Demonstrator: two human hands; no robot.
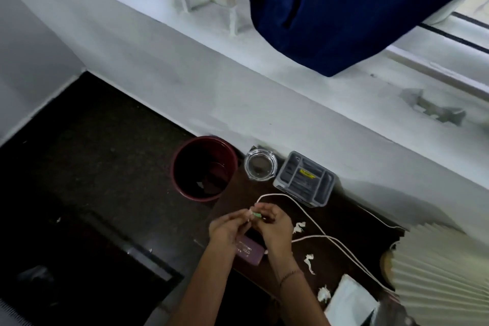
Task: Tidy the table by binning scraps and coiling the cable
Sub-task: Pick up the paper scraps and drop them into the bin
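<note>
A white cable (304, 209) loops across the dark wooden table (352, 222) and runs off to the right under a pleated lampshade. My left hand (227, 227) and my right hand (272, 225) meet above the table's left end, both pinching the cable's end, where a small green piece (257, 215) shows between the fingertips. Three white paper scraps lie on the table: one (299, 227) beside my right hand, one (309, 262) nearer, one (323, 294) by a white sheet. A dark red bin (180, 167) stands on the floor left of the table.
A glass ashtray (260, 164) and a grey compartment tray (304, 178) sit at the table's back edge by the white wall. A maroon case (248, 250) lies under my hands. A white sheet (349, 302) and pleated lampshade (444, 272) fill the right end. A blue curtain (357, 8) hangs above.
</note>
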